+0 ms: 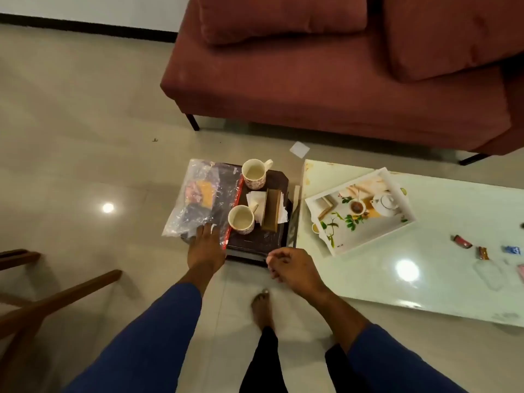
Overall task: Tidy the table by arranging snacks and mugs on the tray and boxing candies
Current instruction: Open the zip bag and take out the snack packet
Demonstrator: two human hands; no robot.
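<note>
A maroon sofa [326,80] fills the far side of the room, above a pale tiled floor [71,123]. To the right runs a white glass-topped coffee table [425,279], and on its left end sits a white tray [360,211] printed with a teapot and leaves, turned at an angle. Just left of the table stands a small dark side table [255,242] — it carries a clear plastic snack bag [198,199] with a red zip edge, overhanging the left side, two floral mugs [253,173] [241,219], both upright, and a brown box [271,209] lying on white tissues. The left hand [205,248] reaches forward, fingers straight, its fingertips resting on the bag's near corner. The right hand [289,268] hovers near the side table's front corner, fingers loosely curled, holding nothing. Three wrapped candies [462,241] [483,253] [511,249] lie on the coffee table's right part, well apart from the tray.
</note>
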